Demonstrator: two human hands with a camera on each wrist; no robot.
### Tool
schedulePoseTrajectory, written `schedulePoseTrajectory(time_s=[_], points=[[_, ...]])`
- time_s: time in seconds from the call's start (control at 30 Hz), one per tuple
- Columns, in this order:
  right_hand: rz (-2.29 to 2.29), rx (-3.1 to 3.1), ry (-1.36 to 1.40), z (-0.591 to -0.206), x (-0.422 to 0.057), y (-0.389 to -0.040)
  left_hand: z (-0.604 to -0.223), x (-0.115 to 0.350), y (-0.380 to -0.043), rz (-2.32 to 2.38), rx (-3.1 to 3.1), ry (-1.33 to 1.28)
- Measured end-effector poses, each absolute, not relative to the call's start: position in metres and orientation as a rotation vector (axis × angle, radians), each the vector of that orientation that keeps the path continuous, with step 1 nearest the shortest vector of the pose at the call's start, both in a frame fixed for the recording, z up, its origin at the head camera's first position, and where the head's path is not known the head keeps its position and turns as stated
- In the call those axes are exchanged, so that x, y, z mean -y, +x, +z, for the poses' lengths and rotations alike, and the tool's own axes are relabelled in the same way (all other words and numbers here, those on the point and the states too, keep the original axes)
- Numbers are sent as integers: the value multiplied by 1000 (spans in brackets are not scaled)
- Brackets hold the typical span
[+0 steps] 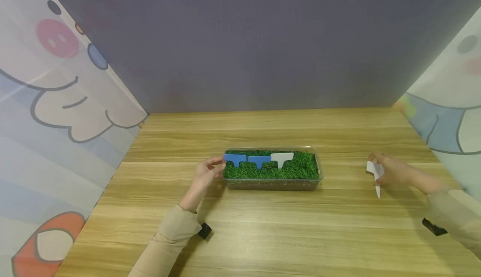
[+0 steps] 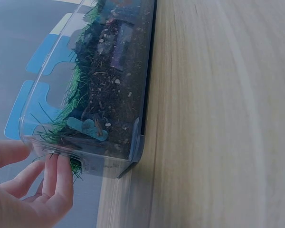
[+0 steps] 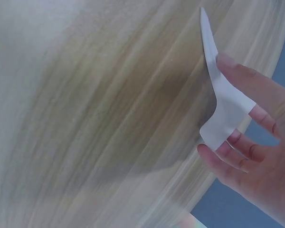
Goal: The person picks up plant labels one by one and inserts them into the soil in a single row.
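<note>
A clear rectangular planter box (image 1: pixel 270 185) holds dark soil (image 2: pixel 111 76) topped with green grass (image 1: pixel 304 170). Standing in the grass in a row are two blue T-shaped plant labels (image 1: pixel 235 159) (image 1: pixel 259 161) and a white one (image 1: pixel 282 158). At the box's left end is my left hand (image 1: pixel 206 172); its fairly straight fingertips touch the end wall just under the rim, with the thumb close to the corner. Off to the right, my right hand (image 1: pixel 392 170) pinches another white plant label (image 3: pixel 225 104) between thumb and fingers, its pointed stem toward me in the head view.
The box stands on a wood-grain table (image 1: pixel 263 227), with a grey panel (image 1: pixel 263 47) along its back edge. Cartoon-printed walls (image 1: pixel 34 143) flank both sides. Black wrist devices (image 1: pixel 204 230) show at both sleeves.
</note>
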State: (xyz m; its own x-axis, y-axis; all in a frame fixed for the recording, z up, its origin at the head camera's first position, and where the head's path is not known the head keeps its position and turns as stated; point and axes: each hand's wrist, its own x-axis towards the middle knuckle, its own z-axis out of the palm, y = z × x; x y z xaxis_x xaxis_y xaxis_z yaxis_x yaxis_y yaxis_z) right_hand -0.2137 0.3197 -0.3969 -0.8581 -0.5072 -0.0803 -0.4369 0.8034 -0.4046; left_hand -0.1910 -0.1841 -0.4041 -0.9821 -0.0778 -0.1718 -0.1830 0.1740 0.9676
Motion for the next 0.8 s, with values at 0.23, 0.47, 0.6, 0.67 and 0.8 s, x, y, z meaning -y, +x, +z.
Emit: schedulePoseTrajectory(time_s=[0.23, 0.47, 0.6, 0.67, 0.8], points=[[-562, -2840, -842, -393, -323, -216, -405, 184, -191, 1953, -2347, -254], [-507, -2860, -920, -385, -323, -217, -406, 184, -192, 1952, -2354, -261], [-474, -2904, -1034, -381, -323, -219, -405, 184, -191, 1951, -2357, -261], [-462, -2919, -1054, -379, -323, -219, -405, 184, -191, 1948, -2361, -257], [-445, -2901, -955, -372, -323, -219, -405, 184, -190, 1941, -2370, -252]])
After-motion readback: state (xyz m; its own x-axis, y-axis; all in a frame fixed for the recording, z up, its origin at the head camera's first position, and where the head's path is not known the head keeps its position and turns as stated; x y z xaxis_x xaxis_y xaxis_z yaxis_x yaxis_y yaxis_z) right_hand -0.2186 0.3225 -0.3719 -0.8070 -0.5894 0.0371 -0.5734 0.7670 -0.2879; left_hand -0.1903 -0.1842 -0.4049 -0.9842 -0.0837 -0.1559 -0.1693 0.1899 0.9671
